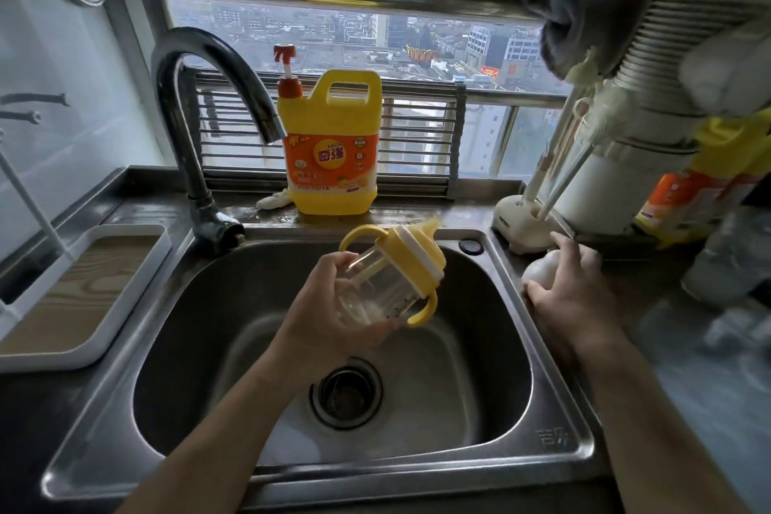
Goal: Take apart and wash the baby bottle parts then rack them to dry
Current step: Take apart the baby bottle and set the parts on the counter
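Holding a clear plastic baby bottle (375, 292) with a yellow screw-on lid, a spout and two yellow loop handles, the left hand (329, 313) has its fingers and thumb curled round the see-through body. The bottle is tilted, lid up and to the right, and hangs above the basin of the stainless steel sink (542, 442), over the round drain strainer (345, 392). It is still in one piece, with the lid on and a straw visible inside.

The right hand (573, 292) lies on the wet steel counter just right of the sink, its thumb and fingers closed round a small white rounded object (540, 269); what that object is cannot be told. Just beyond its fingertips stands a cream plastic brush stand (519, 221) with white handles leaning out of it.

A curved chrome tap (208, 67) rises at the back left corner of the sink, with no water running from it. A large yellow detergent jug (333, 146) with a red pump stands on the ledge behind the sink. On the left counter sits a white-rimmed tray (104, 330) with a wood-grain floor.
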